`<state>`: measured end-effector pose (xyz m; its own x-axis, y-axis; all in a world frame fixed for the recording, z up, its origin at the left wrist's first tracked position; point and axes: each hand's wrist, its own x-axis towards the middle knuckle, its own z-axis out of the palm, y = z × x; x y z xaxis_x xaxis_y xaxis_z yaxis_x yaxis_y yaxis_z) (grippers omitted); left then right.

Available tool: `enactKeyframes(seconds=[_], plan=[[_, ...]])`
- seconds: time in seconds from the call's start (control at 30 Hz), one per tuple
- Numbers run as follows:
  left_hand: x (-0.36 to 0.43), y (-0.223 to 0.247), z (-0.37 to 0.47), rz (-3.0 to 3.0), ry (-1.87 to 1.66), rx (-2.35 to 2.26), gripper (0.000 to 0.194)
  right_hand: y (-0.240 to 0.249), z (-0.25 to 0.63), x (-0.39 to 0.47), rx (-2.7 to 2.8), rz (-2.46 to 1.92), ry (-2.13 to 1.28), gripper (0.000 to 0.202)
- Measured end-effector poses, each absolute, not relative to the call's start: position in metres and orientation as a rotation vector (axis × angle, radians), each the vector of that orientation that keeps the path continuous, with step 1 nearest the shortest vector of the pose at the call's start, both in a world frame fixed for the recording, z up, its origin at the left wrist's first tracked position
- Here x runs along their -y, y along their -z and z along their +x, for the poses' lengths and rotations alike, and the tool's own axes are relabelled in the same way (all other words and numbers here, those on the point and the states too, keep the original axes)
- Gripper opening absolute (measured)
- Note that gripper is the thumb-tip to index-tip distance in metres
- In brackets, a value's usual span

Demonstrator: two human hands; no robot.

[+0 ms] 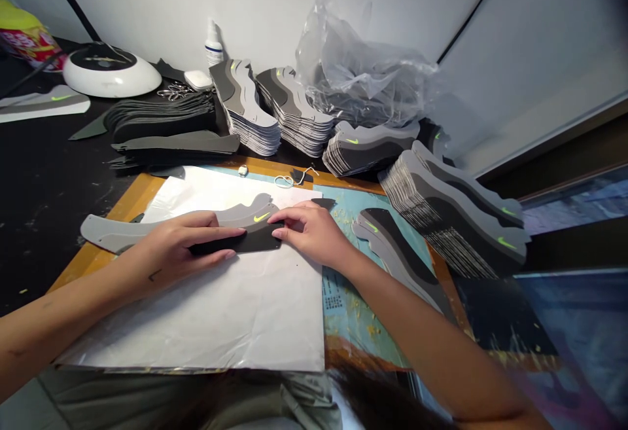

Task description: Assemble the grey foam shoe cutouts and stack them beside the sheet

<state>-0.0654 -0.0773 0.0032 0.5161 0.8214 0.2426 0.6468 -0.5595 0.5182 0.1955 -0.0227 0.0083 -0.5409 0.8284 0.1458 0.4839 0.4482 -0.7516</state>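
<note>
On the white sheet (275, 305) lies a grey and black curved piece (250, 241) with a yellow-green swoosh. My left hand (184, 243) rests on it with fingers spread, the index finger stretched along its dark part. My right hand (309, 230) pinches the piece's right end between thumb and fingers. Behind it, partly overlapped, is another light grey piece (105, 230) reaching to the left. More such pieces (392, 247) lie on the blue sheet at the right.
Stacks of similar pieces (250, 112) stand behind the board, with another large stack (446, 211) at the right. Black pieces (161, 116) are piled at the back left, near a white lamp base (112, 80). A clear plastic bag (363, 70) and a spray bottle (214, 47) are by the wall.
</note>
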Motion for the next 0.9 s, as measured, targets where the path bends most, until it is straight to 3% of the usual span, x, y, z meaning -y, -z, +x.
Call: enactKeyframes(seconds=[0.9], plan=[[0.0782,0.0061,-0.0686,2.494,-0.689,-1.191,0.032,-0.0077,0.1938,0.0272,2.401,-0.992,-0.613,0.015]])
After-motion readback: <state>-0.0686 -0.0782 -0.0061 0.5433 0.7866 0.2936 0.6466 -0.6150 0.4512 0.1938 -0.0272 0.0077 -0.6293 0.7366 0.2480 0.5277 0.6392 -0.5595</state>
